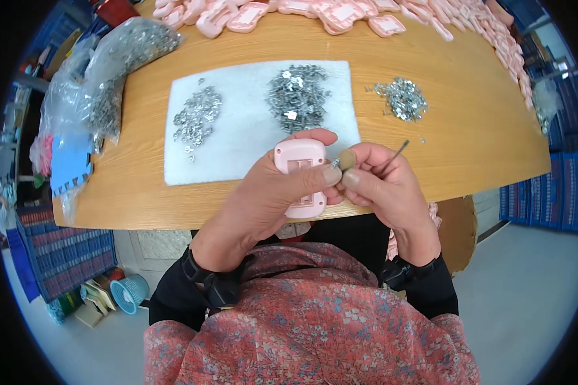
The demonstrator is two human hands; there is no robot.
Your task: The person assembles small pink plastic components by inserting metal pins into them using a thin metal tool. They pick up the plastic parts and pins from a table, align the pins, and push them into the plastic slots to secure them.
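Observation:
My left hand is closed around a pink plastic casing with rounded corners, small corner holes and a recessed compartment. By the left thumb tip shows a small coiled metal spring. The fingertips of my right hand pinch together right beside it, and a tan cover sits on one finger. A thin dark metal rod-like tool sticks out of the right hand toward the upper right; its other end is hidden. Both hands are above the table's near edge.
On a white foam mat lie two piles of small metal parts. Another metal pile rests on the wooden table. Pink casings line the far edge. Bags of metal parts stand left.

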